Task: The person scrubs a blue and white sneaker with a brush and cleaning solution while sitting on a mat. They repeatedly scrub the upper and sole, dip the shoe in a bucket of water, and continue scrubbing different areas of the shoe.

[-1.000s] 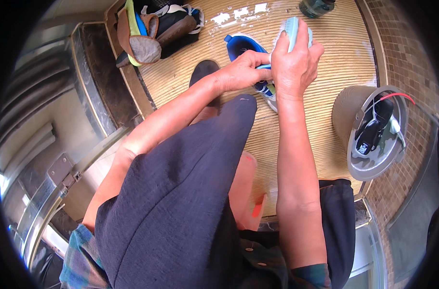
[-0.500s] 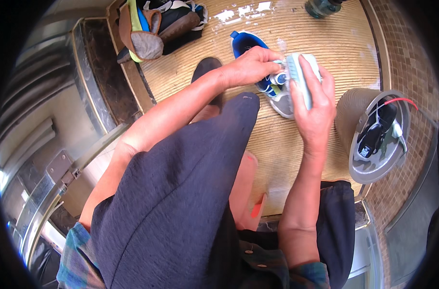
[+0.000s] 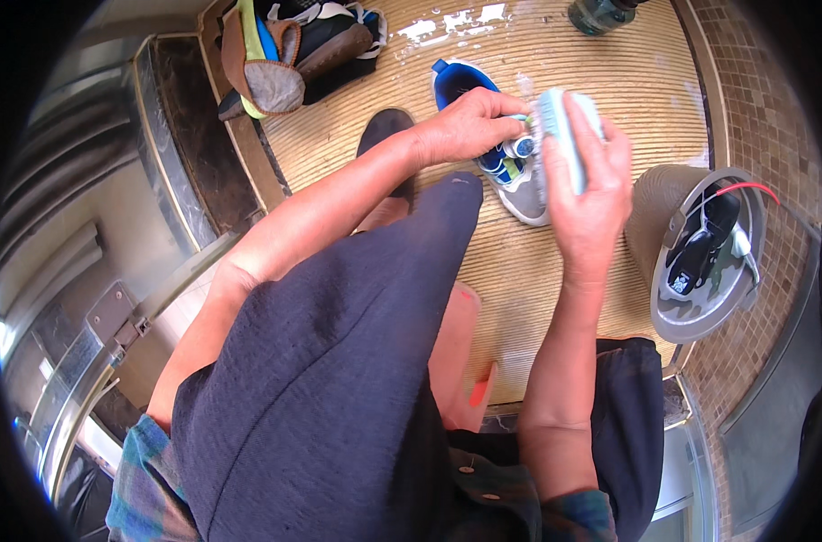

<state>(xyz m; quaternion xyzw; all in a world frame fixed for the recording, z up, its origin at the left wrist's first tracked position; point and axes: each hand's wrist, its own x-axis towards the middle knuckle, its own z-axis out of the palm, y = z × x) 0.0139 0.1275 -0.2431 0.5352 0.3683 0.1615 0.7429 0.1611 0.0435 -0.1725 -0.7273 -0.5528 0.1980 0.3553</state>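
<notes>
A sneaker (image 3: 524, 203) with blue lining and a grey and white toe stands on the ribbed floor, toe toward me. My left hand (image 3: 465, 126) reaches across it, thumb and fingers pinched on a pale green-edged flap or strap at its side. Beside the pinch shows a round blue-and-white badge (image 3: 521, 147). In my right hand (image 3: 589, 185) is a pale blue scrubbing brush (image 3: 560, 126), fingers wrapped over its back. The brush's whitish bristles face left, against or very near the sneaker's side; exact contact is hidden.
On the right leans a grey-brown bucket (image 3: 641, 212) with a black shoe (image 3: 704, 239) inside. Several shoes (image 3: 334, 50) lie piled at the far left. A dark glass bottle (image 3: 600, 14) stands at the far right. Puddled water (image 3: 456, 23) shines on the ribbed floor.
The brush has shifted slightly up and tilted, showing more of the bristles and the sneaker's toe. My left hand has barely moved.
</notes>
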